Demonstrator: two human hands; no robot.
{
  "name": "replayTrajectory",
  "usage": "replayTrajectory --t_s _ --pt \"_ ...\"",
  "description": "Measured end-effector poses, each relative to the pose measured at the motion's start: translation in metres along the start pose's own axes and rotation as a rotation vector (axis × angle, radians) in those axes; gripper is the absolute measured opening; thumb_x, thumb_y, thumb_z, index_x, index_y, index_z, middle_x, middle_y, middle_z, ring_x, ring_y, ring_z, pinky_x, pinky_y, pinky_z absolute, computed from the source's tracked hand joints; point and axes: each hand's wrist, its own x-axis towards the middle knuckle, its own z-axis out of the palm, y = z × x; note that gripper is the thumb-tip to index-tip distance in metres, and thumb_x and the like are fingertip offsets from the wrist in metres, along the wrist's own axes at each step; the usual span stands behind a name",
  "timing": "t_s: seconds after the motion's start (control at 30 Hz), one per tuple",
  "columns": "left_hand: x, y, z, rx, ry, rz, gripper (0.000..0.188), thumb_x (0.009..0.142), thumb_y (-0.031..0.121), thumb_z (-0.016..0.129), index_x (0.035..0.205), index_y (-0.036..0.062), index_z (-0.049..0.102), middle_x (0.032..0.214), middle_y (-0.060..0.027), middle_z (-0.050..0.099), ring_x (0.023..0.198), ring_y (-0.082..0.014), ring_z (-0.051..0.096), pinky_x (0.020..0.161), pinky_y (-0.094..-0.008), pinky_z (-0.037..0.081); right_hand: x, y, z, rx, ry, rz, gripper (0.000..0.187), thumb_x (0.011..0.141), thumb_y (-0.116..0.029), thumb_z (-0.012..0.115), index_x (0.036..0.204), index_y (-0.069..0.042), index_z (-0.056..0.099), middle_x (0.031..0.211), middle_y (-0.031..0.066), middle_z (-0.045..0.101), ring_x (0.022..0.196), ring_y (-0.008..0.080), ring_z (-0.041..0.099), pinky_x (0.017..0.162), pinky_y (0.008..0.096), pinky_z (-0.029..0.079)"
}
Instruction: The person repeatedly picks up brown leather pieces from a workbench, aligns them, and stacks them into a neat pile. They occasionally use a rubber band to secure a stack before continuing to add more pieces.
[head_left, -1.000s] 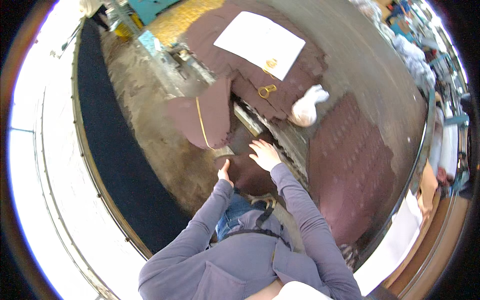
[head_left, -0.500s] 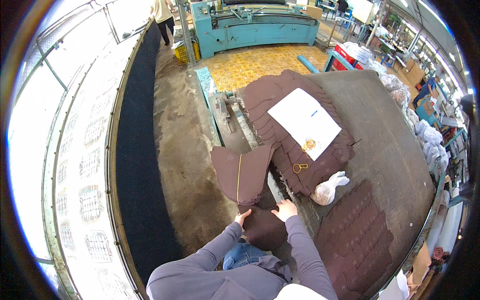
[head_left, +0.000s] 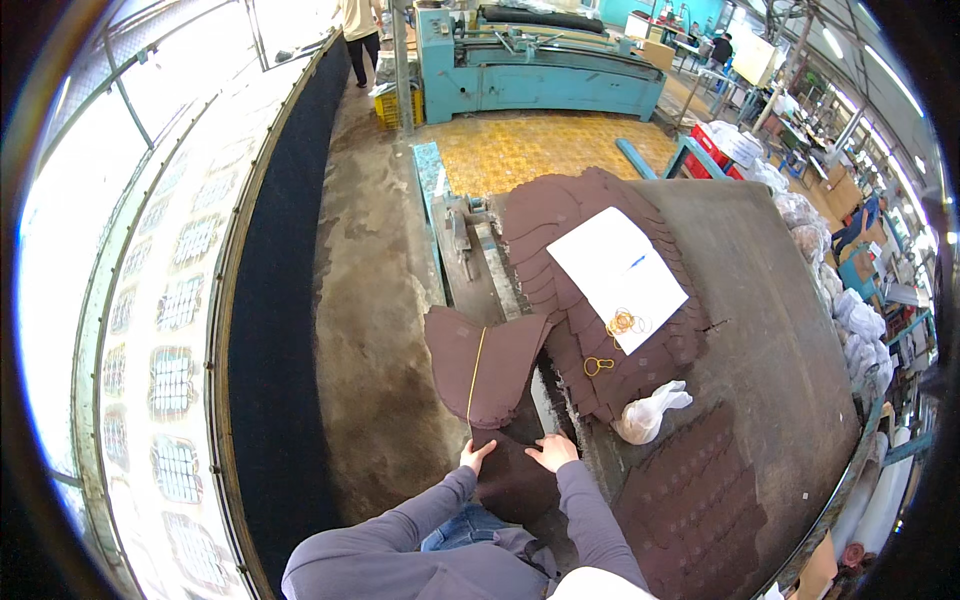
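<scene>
A stack of dark brown cut fabric pieces [head_left: 515, 482] is in front of my body, held at its far edge by both hands. My left hand [head_left: 477, 457] grips its left corner, thumb on top. On the right corner, my right hand [head_left: 553, 453] has its fingers closed over the edge. Just beyond lies a fan-shaped brown bundle [head_left: 455, 365] with a yellow rubber band [head_left: 478, 365] around it. To the right, a large pile of overlapping brown pieces [head_left: 540, 225] carries a white paper sheet [head_left: 590, 255], a blue pen [head_left: 637, 263] and loose rubber bands [head_left: 622, 321].
A knotted plastic bag [head_left: 650, 415] sits near the pile on the grey table [head_left: 770, 330]. More brown pieces [head_left: 690, 510] lie at the near right. A blue-green machine [head_left: 540, 85] stands at the far end. Along the left runs a long dark panel [head_left: 275, 350]; a person [head_left: 360, 35] stands beyond.
The view has shifted, so most of the scene sits lower in the picture. My hands are slightly closer together, both still holding the brown stack.
</scene>
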Motion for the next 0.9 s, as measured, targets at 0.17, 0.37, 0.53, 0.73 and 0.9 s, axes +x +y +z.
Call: replayTrajectory --t_s 0.17,0.37,0.53,0.73,0.9 --pt "-0.003 -0.002 0.014 -0.058 0.121 -0.025 0.039 0.076 0.019 0.075 0.107 -0.0002 0.061 0.102 -0.0090 0.065 0.092 -0.0190 0.059 0.086 -0.0309 0.044 -0.031 -0.013 0.002 0.084 0.176 -0.053 0.039 0.086 -0.037 0.058 0.116 -0.013 0.062 0.119 0.0109 0.059 0.116 0.0272 0.051 0.106 0.0476 0.030" --pt "-0.001 -0.022 0.031 -0.026 0.168 0.041 0.052 0.081 0.027 0.069 0.121 -0.0027 0.054 0.115 -0.0085 0.059 0.099 -0.0234 0.055 0.092 -0.0349 0.041 -0.147 -0.027 0.021 0.588 0.394 0.095 0.034 0.086 -0.024 0.059 0.116 -0.008 0.059 0.123 0.0130 0.055 0.114 0.0315 0.052 0.097 0.0391 0.041" --pt "0.017 -0.016 0.012 0.260 0.117 -0.025 0.076 0.075 0.036 0.075 0.128 -0.0057 0.041 0.125 -0.0179 0.050 0.103 -0.0281 0.052 0.092 -0.0424 0.042 -0.272 -0.018 0.056 0.740 0.645 0.510 0.029 0.086 -0.019 0.058 0.111 -0.005 0.061 0.115 0.0138 0.059 0.106 0.0312 0.057 0.091 0.0374 0.045" --pt "-0.023 0.028 0.047 0.612 0.180 0.927 0.041 0.081 0.008 0.067 0.116 0.0002 0.047 0.106 -0.0157 0.054 0.094 -0.0256 0.052 0.088 -0.0390 0.042 -0.396 -0.023 0.087 0.971 1.453 1.185 0.029 0.083 -0.011 0.064 0.110 -0.003 0.061 0.107 0.0113 0.064 0.095 0.0201 0.061 0.084 0.0310 0.048" --pt "-0.106 0.000 0.153 0.373 -0.618 0.453 0.030 0.085 0.003 0.059 0.113 0.0033 0.049 0.090 -0.0046 0.057 0.080 -0.0139 0.053 0.078 -0.0290 0.046 -0.466 -0.001 0.133 0.519 1.378 1.720 0.055 0.082 -0.023 0.066 0.131 -0.008 0.044 0.133 0.0174 0.046 0.122 0.0311 0.043 0.102 0.0420 0.034"
